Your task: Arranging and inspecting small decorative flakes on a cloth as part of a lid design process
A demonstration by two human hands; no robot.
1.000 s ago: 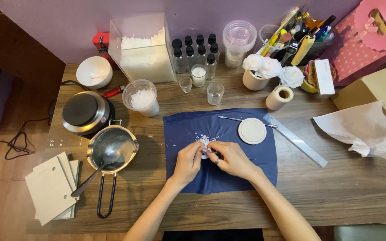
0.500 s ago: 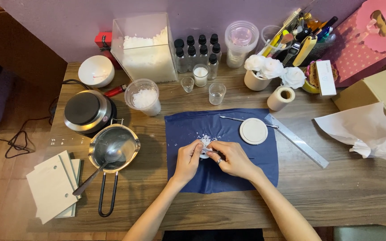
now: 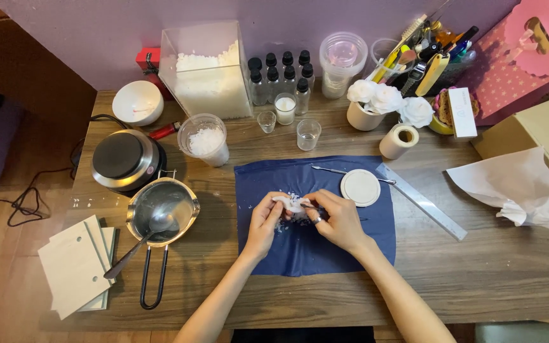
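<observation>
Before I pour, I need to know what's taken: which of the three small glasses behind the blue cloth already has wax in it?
The middle glass, filled white; the two beside it look clear.

Your two hands meet over the middle of a cloth (image 3: 300,254) spread on the desk (image 3: 478,273). Just right of them on the cloth lies a round disc (image 3: 359,187), with a thin metal tool (image 3: 328,169) behind it. Left of the cloth sits a pan (image 3: 161,209) holding a spoon (image 3: 154,227), a hot plate (image 3: 125,159) behind it. Bottles (image 3: 277,76) stand along the back wall, a ruler (image 3: 422,202) to the cloth's right.
</observation>
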